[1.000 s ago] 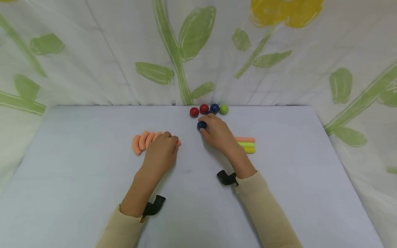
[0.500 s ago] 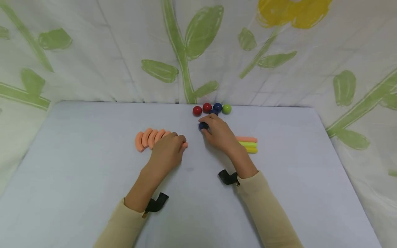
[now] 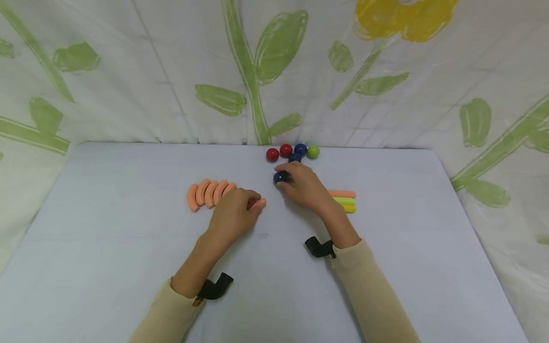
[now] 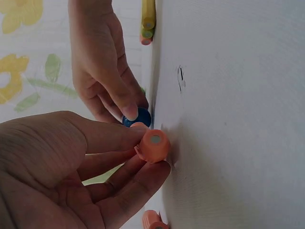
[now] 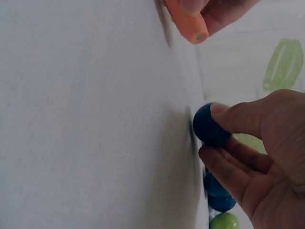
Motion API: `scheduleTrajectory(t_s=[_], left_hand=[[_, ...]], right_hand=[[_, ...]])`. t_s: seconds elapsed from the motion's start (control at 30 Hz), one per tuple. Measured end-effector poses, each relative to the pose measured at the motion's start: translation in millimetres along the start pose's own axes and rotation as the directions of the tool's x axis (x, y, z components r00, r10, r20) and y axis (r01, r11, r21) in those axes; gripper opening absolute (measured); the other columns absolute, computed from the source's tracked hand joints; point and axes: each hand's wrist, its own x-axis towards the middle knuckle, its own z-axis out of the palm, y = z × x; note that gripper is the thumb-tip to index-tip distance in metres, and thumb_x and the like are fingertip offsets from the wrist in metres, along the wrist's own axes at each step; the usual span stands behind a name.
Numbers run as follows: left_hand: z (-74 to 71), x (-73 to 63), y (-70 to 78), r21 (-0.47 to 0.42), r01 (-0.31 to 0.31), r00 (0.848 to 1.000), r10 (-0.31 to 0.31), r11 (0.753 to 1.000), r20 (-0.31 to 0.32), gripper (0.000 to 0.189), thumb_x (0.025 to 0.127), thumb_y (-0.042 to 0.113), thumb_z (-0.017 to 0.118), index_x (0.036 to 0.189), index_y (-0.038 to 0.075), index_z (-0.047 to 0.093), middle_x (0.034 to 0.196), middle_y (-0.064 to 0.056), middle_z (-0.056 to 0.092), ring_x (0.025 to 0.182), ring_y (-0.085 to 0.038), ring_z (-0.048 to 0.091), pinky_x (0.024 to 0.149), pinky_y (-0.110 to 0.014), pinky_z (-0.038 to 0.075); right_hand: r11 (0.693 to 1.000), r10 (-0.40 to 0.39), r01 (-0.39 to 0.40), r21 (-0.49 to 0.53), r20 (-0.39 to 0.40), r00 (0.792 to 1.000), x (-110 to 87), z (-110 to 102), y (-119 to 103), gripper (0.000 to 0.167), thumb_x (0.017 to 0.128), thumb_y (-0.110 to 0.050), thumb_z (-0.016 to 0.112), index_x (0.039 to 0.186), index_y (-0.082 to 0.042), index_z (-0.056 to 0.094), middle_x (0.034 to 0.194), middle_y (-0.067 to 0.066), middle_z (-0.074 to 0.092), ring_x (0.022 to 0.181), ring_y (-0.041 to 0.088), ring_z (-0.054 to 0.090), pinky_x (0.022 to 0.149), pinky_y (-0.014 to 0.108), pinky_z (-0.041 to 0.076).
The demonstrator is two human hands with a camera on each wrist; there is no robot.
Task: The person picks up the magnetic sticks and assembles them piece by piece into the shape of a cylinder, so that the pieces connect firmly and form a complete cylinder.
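My left hand (image 3: 233, 214) pinches an orange curved rod (image 4: 155, 145) between thumb and fingers. The rod's near end shows a small grey disc in the left wrist view. Behind that hand, a row of matching orange curved rods (image 3: 210, 193) lies side by side on the white table. A dark blue ball (image 5: 208, 125) sits between the thumb and fingertips of my right hand (image 3: 305, 188), close over the tabletop. The held rod and ball are a short gap apart in the head view. Just beyond the right hand are two more blue balls (image 3: 300, 150), one partly covered by it.
Two red balls (image 3: 272, 154) and a green ball (image 3: 313, 152) lie near the table's back edge. Straight rods in orange, light green and yellow (image 3: 349, 208) lie partly behind the right wrist. A white curtain (image 3: 150, 71) painted with flowers hangs behind the white table (image 3: 407, 247).
The left hand has moved right, carrying the orange rod away from the row and closer to the blue ball; more of the rod's end shows. The right hand keeps its ball almost in place.
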Motion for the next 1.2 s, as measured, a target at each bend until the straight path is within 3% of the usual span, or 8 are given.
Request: scheduleTrajectory(t_s=[0.2, 0.3, 0.53, 0.7, 1.03, 1.2], left_hand=[[0.8, -0.7, 0.1, 0.003, 0.053, 0.999, -0.053, 0.999, -0.009, 0.024, 0.102, 0.021, 0.07, 0.112, 0.002, 0.08, 0.086, -0.007, 0.075, 0.076, -0.018, 0.064, 0.069, -0.033, 0.053], [0.8, -1.4, 0.1, 0.015, 0.078, 0.997, -0.077, 0.997, -0.014, 0.024, 0.102, 0.022, 0.069, 0.11, 0.003, 0.08, 0.085, -0.006, 0.075, 0.075, -0.017, 0.065, 0.068, -0.033, 0.052], [3.1, -9.5, -1.5, 0.028, 0.074, 0.997, -0.074, 0.997, -0.014, 0.022, 0.1, 0.02, 0.072, 0.108, 0.003, 0.082, 0.086, -0.006, 0.078, 0.076, -0.018, 0.068, 0.068, -0.034, 0.054], [4.4, -7.1, -1.1, 0.024, 0.057, 0.998, -0.056, 0.998, -0.016, 0.02, 0.099, 0.019, 0.072, 0.106, 0.003, 0.082, 0.08, -0.004, 0.074, 0.072, -0.016, 0.064, 0.065, -0.03, 0.051], [2.1, -3.4, -1.0, 0.024, 0.057, 0.998, -0.057, 0.998, 0.001, 0.019, 0.099, 0.019, 0.072, 0.107, 0.005, 0.08, 0.086, -0.005, 0.077, 0.075, -0.016, 0.067, 0.068, -0.032, 0.053], [0.7, -0.1, -2.3, -0.037, 0.083, 0.996, -0.081, 0.996, 0.048, 0.02, 0.1, 0.022, 0.071, 0.109, 0.006, 0.08, 0.077, 0.001, 0.078, 0.074, -0.012, 0.07, 0.071, -0.032, 0.055]], right_hand=[[0.975, -0.024, 0.015, 0.222, 0.04, 0.999, -16.6, 1.9, -2.6, 0.036, 0.099, -0.008, 0.073, 0.134, -0.001, 0.067, 0.134, 0.016, 0.07, 0.123, 0.029, 0.07, 0.105, 0.039, 0.058], [0.96, -0.008, -0.01, 0.278, 0.062, 0.998, -25.0, 3.1, -5.1, 0.036, 0.099, -0.007, 0.073, 0.134, -0.002, 0.068, 0.134, 0.014, 0.07, 0.122, 0.028, 0.07, 0.104, 0.039, 0.059], [0.952, -0.044, 0.011, 0.307, 0.101, 0.994, -33.3, 12.5, -5.3, 0.034, 0.099, -0.007, 0.073, 0.133, -0.003, 0.068, 0.133, 0.013, 0.07, 0.121, 0.027, 0.07, 0.104, 0.037, 0.059], [0.948, -0.073, 0.037, 0.316, 0.105, 0.992, -32.3, 15.8, -2.9, 0.034, 0.099, -0.008, 0.073, 0.133, -0.004, 0.069, 0.132, 0.012, 0.071, 0.119, 0.025, 0.071, 0.103, 0.036, 0.059], [0.939, -0.103, 0.055, 0.339, 0.125, 0.987, -29.3, 17.3, -3.5, 0.034, 0.1, -0.007, 0.072, 0.134, -0.003, 0.067, 0.132, 0.012, 0.071, 0.119, 0.025, 0.071, 0.104, 0.035, 0.059], [0.942, -0.103, 0.061, 0.329, 0.112, 0.988, -26.6, 16.6, -2.2, 0.034, 0.101, -0.007, 0.07, 0.135, -0.003, 0.068, 0.134, 0.012, 0.07, 0.12, 0.024, 0.07, 0.105, 0.035, 0.059]])
